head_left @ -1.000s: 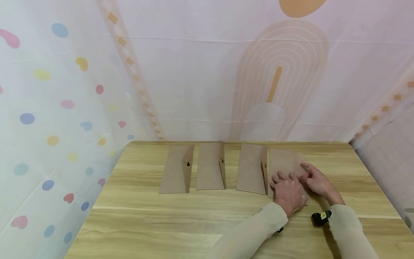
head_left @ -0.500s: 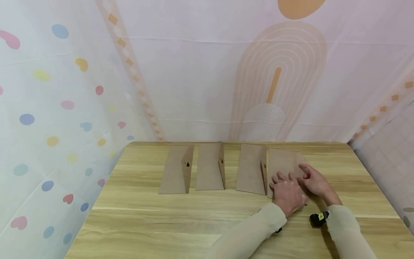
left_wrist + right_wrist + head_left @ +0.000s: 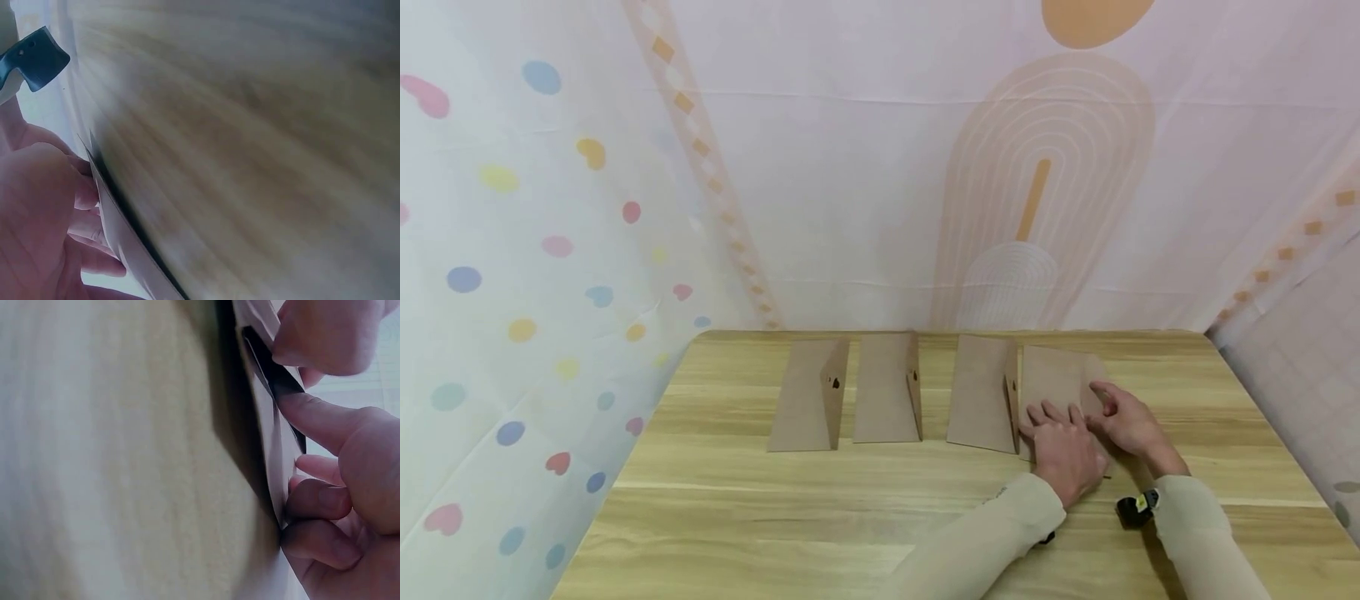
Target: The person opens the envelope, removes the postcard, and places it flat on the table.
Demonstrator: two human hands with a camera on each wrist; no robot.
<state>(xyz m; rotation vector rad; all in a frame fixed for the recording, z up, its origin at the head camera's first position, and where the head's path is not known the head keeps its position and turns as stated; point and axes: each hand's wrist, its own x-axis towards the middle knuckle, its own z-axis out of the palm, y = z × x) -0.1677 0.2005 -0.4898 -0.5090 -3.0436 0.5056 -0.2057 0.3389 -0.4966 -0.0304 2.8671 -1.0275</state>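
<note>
At the right end of the row lies a folded brown kraft paper piece [image 3: 1054,373], its right-hand flap partly raised. My left hand [image 3: 1066,457] presses on its lower part with fingers spread. At the flap, my right hand [image 3: 1133,427] pinches the edge with thumb and bent fingers. In the right wrist view the paper [image 3: 275,447] shows a dark gap between its layers, with my right thumb [image 3: 322,422] at it and curled fingers [image 3: 319,503] at the edge. The left wrist view shows the paper edge [image 3: 122,234] beside my left fingers [image 3: 94,228].
Three similar brown pieces, the left [image 3: 801,396], middle [image 3: 883,387] and right [image 3: 977,392] ones, lie in a row with right flaps standing up, small dark marks on them. They rest on a wood-grain table [image 3: 775,517] against a patterned cloth [image 3: 850,183].
My right hand has shifted slightly left along with the flap edge. My left hand keeps pressing on the paper, almost unmoved. The other three brown pieces stay as they were.
</note>
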